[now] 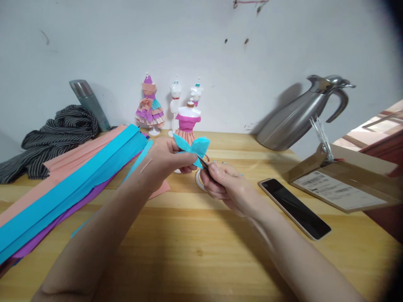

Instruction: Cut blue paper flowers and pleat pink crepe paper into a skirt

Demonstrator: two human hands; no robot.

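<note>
My left hand (pixel 165 158) is closed on a piece of turquoise crepe paper (pixel 199 147), pinching it between thumb and fingers. The paper spreads upward in two wing-like lobes, with a pointed end below. In my right hand (pixel 227 181) is a slim dark pointed tool (pixel 204 163); its tip meets the paper beside my left thumb, and most of it is hidden in the fingers. Just behind the paper stands a small white mannequin (pixel 188 112) in a pink top and pleated peach skirt. A white round base (pixel 200 181) shows partly behind my right hand.
Long crepe paper strips (pixel 78 176) cover the table's left side, near a striped cloth (pixel 59 138) and a bottle (pixel 90 102). Behind stand a dressed mannequin (pixel 149 105) and two barer ones. At right are a phone (pixel 296 207), a cardboard box (pixel 346 180) and a steel jug (pixel 296 115).
</note>
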